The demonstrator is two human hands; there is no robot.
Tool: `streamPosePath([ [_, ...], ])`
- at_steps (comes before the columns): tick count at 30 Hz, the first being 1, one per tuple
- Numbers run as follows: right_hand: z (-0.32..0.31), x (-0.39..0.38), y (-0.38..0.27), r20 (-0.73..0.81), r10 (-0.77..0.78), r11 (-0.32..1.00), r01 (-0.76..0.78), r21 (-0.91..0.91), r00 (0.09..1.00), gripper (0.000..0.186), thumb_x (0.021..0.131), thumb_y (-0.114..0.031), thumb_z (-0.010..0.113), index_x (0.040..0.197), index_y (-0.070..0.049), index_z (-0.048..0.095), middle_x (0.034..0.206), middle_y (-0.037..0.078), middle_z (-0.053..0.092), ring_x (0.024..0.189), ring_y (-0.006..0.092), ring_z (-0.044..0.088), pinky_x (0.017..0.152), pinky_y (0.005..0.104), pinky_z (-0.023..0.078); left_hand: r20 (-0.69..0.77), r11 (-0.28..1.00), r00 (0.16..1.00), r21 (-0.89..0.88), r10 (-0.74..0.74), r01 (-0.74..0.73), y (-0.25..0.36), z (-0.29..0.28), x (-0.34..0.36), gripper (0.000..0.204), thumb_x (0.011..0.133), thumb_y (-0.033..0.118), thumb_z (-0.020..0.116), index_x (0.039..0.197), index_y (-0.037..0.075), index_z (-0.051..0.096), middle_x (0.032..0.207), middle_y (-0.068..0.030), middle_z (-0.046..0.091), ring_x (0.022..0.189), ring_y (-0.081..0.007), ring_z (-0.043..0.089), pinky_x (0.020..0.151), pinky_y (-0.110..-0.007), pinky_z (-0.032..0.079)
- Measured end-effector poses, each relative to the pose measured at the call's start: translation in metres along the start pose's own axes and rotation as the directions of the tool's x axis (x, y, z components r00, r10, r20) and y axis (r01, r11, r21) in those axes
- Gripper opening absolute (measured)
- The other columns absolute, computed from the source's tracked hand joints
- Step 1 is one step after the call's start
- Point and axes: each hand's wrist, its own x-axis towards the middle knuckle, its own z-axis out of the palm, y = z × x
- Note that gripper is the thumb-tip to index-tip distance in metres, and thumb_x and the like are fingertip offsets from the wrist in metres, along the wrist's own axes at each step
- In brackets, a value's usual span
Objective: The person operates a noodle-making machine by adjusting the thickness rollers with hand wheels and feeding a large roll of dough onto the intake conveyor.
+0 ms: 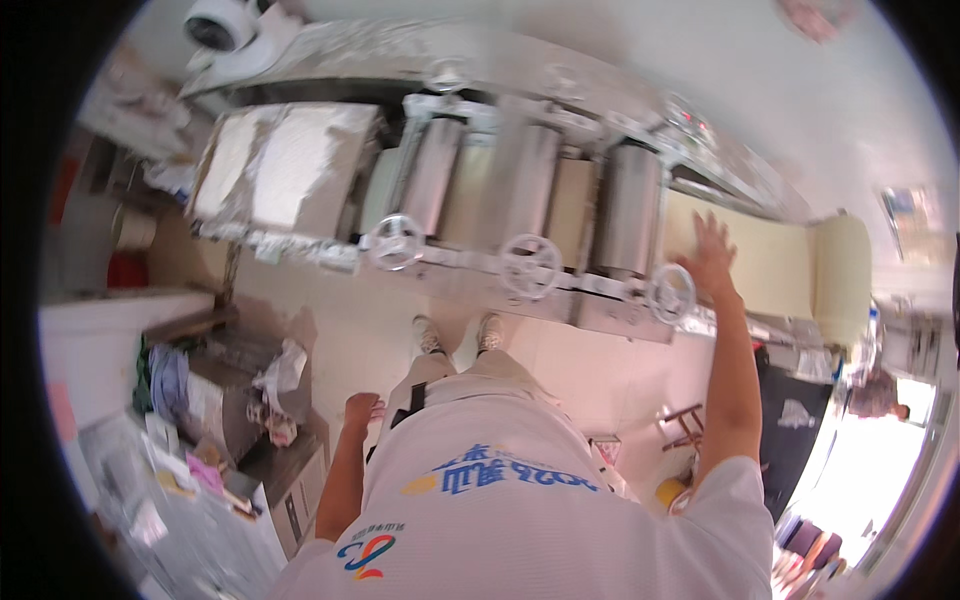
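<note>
Right hand: spread [712, 250] at about half past two from the middle of the view, laid over the cream sheet [770, 250]; the fingers stand apart and point toward twelve, with nothing gripped.
Contact: I cannot tell whether the palm rests on the sheet or floats just above it.
Right arm: rises from five o'clock, nearly straight, its wrist just beside the third handwheel [671, 293] on that wheel's three o'clock side.
Left hand: low at about half past seven [364, 408], beside the trunk and away from the machine [610, 314]; it is small and partly turned away, so I cannot tell how its fingers are set.
Left arm: hangs by the body, elbow toward seven.
Cream sheet: stretches from the third roller [628, 215] toward three o'clock, then bends over in a rounded far end.
Machine edge: a long front side crosses the view from ten to half past two, with handwheels standing out along it.
White layer: spread on the machine's ten o'clock end [295, 170].
Floor: pale strip [375, 320] between the machine's front and the person's shoes [490, 332].
Side limits: cluttered bench [285, 465] at eight; wooden stool [682, 428] and dark cabinet [795, 440] around four.
</note>
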Motion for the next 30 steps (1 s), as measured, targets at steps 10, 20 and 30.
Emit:
streamPosePath([
  [10,0.014,-0.004,0.021,-0.135,-0.066,0.998,0.065,-0.014,0.989,0.111,0.075,-0.080,0.069,0.164,-0.027,0.029,0.171,0.014,0.020,0.157,0.0462,0.013,0.118,0.0750,0.011,0.123,0.893,0.970,0.381,0.209,-0.241,0.022,0.022,0.000,0.014,0.092,0.016,0.059,0.079,0.013,0.061,0.070,-0.0004,0.063,0.057,-0.0122,0.061,0.051,-0.029,0.046],
  [20,0.003,-0.019,0.053,-0.117,0.030,0.996,-0.019,0.090,0.993,0.101,0.087,-0.072,0.063,0.165,-0.022,0.025,0.172,0.011,0.016,0.158,0.0423,0.008,0.123,0.0700,0.006,0.364,0.505,0.763,0.587,0.534,-0.633,0.007,0.027,0.040,0.020,0.086,0.020,0.063,0.091,0.003,0.072,0.083,-0.0135,0.074,0.077,-0.0294,0.071,0.073,-0.040,0.055],
  [30,-0.003,-0.032,0.093,-0.132,0.102,0.995,-0.099,0.026,0.986,0.099,0.093,-0.067,0.058,0.160,0.000,0.028,0.169,0.017,0.025,0.158,0.0344,0.015,0.129,0.0518,0.011,0.332,0.777,0.867,0.401,0.371,-0.486,0.034,0.069,0.028,0.019,0.091,0.009,0.065,0.099,-0.008,0.067,0.077,-0.0114,0.068,0.063,-0.0187,0.064,0.056,-0.028,0.053],
])
